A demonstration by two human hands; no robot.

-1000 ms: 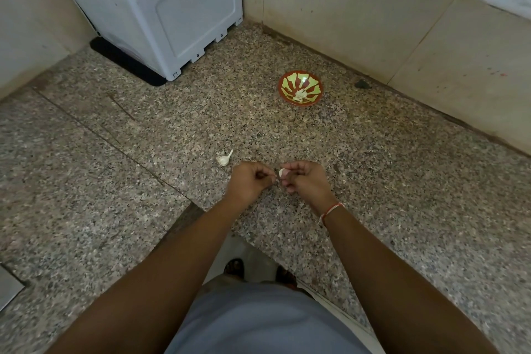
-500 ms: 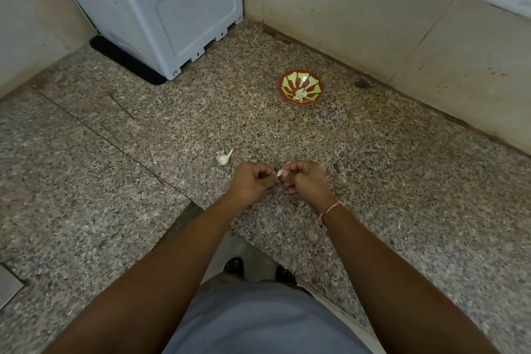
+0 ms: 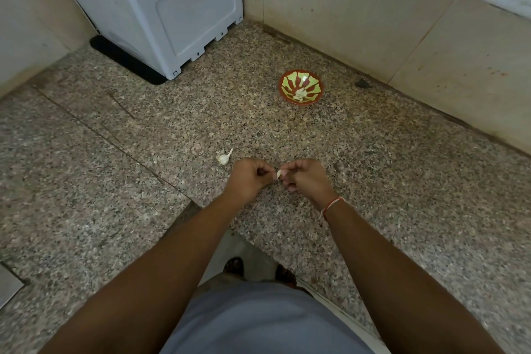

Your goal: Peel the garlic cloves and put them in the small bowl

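Above the speckled granite desk (image 3: pixel 373 181), the left hand (image 3: pixel 248 178) and right hand (image 3: pixel 306 178) together pinch a small white garlic clove (image 3: pixel 279 173), well short of the red-and-green patterned small bowl (image 3: pixel 300 87).

Red small bowl (image 3: pixel 300 88) with yellow-green petal pattern; speckled brown-grey granite counter (image 3: pixel 402 181); white appliance (image 3: pixel 172 8).

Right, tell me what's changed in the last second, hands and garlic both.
Very little. Both hands stayed close together over the countertop, working the same garlic clove: the right hand pinches it, and the left hand picks at it with curled fingers. The hands have barely shifted. The garlic piece on the counter, the small bowl with the peeled cloves and the white appliance stayed put.
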